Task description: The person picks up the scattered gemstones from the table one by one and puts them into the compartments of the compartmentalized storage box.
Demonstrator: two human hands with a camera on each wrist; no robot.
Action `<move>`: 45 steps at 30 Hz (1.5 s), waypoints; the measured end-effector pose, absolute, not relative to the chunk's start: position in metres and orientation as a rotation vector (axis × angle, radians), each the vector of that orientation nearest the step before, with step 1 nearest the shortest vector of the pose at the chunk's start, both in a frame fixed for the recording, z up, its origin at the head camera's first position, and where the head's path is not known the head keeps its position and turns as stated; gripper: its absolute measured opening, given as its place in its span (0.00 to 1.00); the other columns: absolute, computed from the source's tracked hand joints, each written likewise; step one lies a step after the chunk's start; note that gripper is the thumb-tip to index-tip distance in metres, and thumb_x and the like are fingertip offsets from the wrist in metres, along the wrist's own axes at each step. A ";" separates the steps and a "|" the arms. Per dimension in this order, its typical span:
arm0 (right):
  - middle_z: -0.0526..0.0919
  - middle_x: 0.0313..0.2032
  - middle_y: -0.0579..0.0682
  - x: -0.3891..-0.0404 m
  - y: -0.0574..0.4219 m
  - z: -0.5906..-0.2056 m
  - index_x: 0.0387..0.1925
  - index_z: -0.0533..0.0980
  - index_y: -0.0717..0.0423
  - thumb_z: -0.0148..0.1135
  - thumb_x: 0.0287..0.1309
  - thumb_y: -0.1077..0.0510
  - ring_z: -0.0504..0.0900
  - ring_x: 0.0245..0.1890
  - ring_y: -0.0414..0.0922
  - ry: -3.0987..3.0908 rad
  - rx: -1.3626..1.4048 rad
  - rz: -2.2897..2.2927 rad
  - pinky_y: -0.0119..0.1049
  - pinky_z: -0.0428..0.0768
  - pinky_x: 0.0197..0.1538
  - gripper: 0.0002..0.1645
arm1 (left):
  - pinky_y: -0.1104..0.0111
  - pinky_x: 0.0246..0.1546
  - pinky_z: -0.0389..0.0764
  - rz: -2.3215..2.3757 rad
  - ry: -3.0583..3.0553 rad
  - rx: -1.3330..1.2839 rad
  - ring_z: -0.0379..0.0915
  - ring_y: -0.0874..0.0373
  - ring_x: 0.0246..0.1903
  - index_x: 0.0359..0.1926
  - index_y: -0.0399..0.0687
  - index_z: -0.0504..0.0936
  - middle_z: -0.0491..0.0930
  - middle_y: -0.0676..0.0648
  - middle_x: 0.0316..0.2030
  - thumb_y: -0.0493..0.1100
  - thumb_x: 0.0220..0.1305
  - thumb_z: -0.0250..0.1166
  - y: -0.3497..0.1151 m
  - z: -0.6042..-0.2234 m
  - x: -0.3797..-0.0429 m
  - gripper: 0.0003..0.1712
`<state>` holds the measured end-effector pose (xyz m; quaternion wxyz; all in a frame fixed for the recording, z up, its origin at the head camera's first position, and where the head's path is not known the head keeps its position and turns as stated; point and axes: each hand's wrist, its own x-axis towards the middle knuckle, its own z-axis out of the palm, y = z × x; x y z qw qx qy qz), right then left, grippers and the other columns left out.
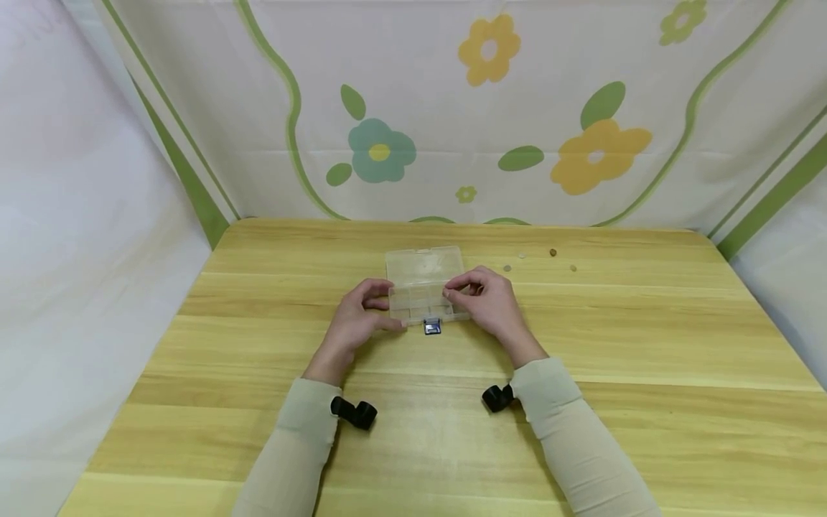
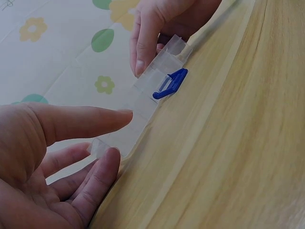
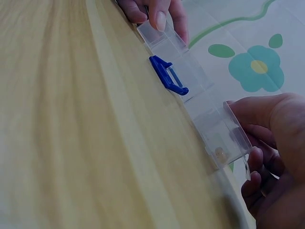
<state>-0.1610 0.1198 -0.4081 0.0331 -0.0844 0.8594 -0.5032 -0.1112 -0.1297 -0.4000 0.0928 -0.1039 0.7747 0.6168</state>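
Observation:
A clear plastic compartment box (image 1: pixel 413 305) lies on the table with its lid (image 1: pixel 423 266) folded back. A blue latch (image 2: pixel 172 85) hangs at its front edge. My left hand (image 1: pixel 362 316) holds the box's left end, thumb at the front corner and fingers round the side. Over the right end is my right hand (image 1: pixel 487 298), fingers bent, thumb and forefinger tips close together above the compartments. Whether anything sits between those tips I cannot tell. A small round brownish piece (image 3: pixel 220 155) shows in the right end compartment.
Several small round pieces lie at the back right of the wooden table (image 1: pixel 413 445), among them a dark brown one (image 1: pixel 553 252) and a grey one (image 1: pixel 507 268). A flowered cloth (image 1: pixel 426 86) stands behind the table's far edge.

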 end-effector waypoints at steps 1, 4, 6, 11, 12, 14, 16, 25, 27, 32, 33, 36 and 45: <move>0.84 0.41 0.47 -0.161 0.120 -0.408 0.41 0.91 0.47 0.77 0.65 0.53 0.77 0.38 0.48 2.643 -0.258 -1.549 0.37 0.76 0.39 0.05 | 0.53 0.65 0.74 1.831 2.300 -0.310 0.75 0.48 0.62 0.67 0.56 0.80 0.79 0.49 0.67 0.31 0.50 0.84 -0.130 -0.400 -0.111 0.43; 0.84 0.42 0.47 -0.161 0.119 -0.409 0.41 0.91 0.46 0.77 0.65 0.52 0.77 0.38 0.48 2.642 -0.257 -1.551 0.38 0.76 0.39 0.05 | 0.53 0.65 0.74 1.832 2.300 -0.314 0.75 0.48 0.62 0.67 0.56 0.81 0.79 0.49 0.67 0.31 0.49 0.84 -0.130 -0.400 -0.111 0.43; 0.84 0.41 0.47 -0.161 0.119 -0.410 0.41 0.91 0.46 0.78 0.65 0.52 0.77 0.38 0.48 2.641 -0.256 -1.552 0.38 0.76 0.39 0.05 | 0.53 0.65 0.74 1.830 2.302 -0.313 0.75 0.48 0.62 0.67 0.55 0.81 0.79 0.49 0.68 0.31 0.50 0.84 -0.130 -0.400 -0.111 0.43; 0.84 0.41 0.47 -0.161 0.119 -0.410 0.41 0.91 0.46 0.77 0.65 0.52 0.77 0.38 0.48 2.640 -0.258 -1.556 0.38 0.76 0.39 0.05 | 0.53 0.66 0.74 1.826 2.305 -0.313 0.75 0.48 0.62 0.67 0.55 0.81 0.79 0.49 0.68 0.31 0.50 0.84 -0.131 -0.399 -0.110 0.43; 0.84 0.41 0.47 -0.162 0.119 -0.410 0.40 0.91 0.46 0.78 0.65 0.52 0.77 0.38 0.48 2.641 -0.258 -1.558 0.38 0.76 0.39 0.05 | 0.53 0.66 0.74 1.826 2.305 -0.312 0.75 0.48 0.62 0.67 0.55 0.81 0.79 0.49 0.68 0.31 0.50 0.84 -0.131 -0.398 -0.110 0.43; 0.84 0.41 0.47 -0.162 0.119 -0.410 0.40 0.91 0.46 0.78 0.64 0.52 0.77 0.38 0.48 2.639 -0.257 -1.564 0.38 0.76 0.39 0.05 | 0.53 0.66 0.74 1.826 2.303 -0.310 0.75 0.48 0.62 0.67 0.55 0.80 0.79 0.49 0.68 0.31 0.50 0.84 -0.131 -0.398 -0.110 0.43; 0.84 0.41 0.47 -0.162 0.119 -0.411 0.40 0.91 0.46 0.78 0.64 0.52 0.77 0.38 0.48 2.642 -0.258 -1.564 0.37 0.76 0.39 0.06 | 0.53 0.66 0.74 1.826 2.304 -0.306 0.75 0.48 0.62 0.68 0.55 0.80 0.79 0.49 0.68 0.32 0.50 0.84 -0.131 -0.398 -0.110 0.43; 0.84 0.42 0.47 -0.163 0.119 -0.411 0.40 0.91 0.46 0.78 0.64 0.52 0.78 0.38 0.48 2.646 -0.268 -1.564 0.37 0.76 0.39 0.06 | 0.53 0.66 0.74 1.827 2.309 -0.294 0.75 0.48 0.62 0.67 0.55 0.80 0.79 0.49 0.68 0.32 0.50 0.84 -0.132 -0.398 -0.110 0.43; 0.84 0.42 0.47 -0.163 0.119 -0.411 0.40 0.91 0.46 0.78 0.64 0.52 0.78 0.38 0.48 2.645 -0.269 -1.564 0.37 0.76 0.39 0.06 | 0.53 0.65 0.74 1.828 2.311 -0.294 0.75 0.48 0.62 0.67 0.55 0.80 0.79 0.49 0.68 0.32 0.50 0.84 -0.132 -0.398 -0.110 0.43; 0.84 0.42 0.47 -0.163 0.119 -0.411 0.40 0.91 0.47 0.78 0.64 0.52 0.78 0.38 0.47 2.640 -0.275 -1.564 0.37 0.76 0.39 0.06 | 0.53 0.65 0.74 1.830 2.312 -0.298 0.75 0.48 0.61 0.67 0.55 0.80 0.79 0.49 0.68 0.31 0.50 0.84 -0.131 -0.398 -0.110 0.43; 0.84 0.42 0.47 -0.163 0.119 -0.411 0.40 0.91 0.47 0.78 0.64 0.52 0.78 0.38 0.47 2.638 -0.278 -1.565 0.37 0.76 0.39 0.06 | 0.53 0.65 0.74 1.830 2.312 -0.299 0.75 0.48 0.61 0.67 0.55 0.80 0.79 0.49 0.68 0.31 0.50 0.84 -0.131 -0.398 -0.109 0.43; 0.85 0.42 0.47 -0.163 0.121 -0.410 0.41 0.91 0.47 0.78 0.64 0.53 0.78 0.38 0.47 2.630 -0.282 -1.575 0.36 0.76 0.40 0.06 | 0.54 0.65 0.74 1.834 2.305 -0.298 0.75 0.48 0.61 0.67 0.55 0.80 0.79 0.49 0.68 0.31 0.50 0.83 -0.131 -0.398 -0.109 0.43; 0.87 0.44 0.49 -0.164 0.127 -0.410 0.44 0.90 0.50 0.76 0.66 0.54 0.80 0.42 0.48 2.586 -0.223 -1.644 0.37 0.79 0.43 0.08 | 0.54 0.64 0.75 1.836 2.302 -0.291 0.75 0.48 0.61 0.67 0.55 0.80 0.79 0.49 0.68 0.31 0.50 0.84 -0.130 -0.399 -0.109 0.43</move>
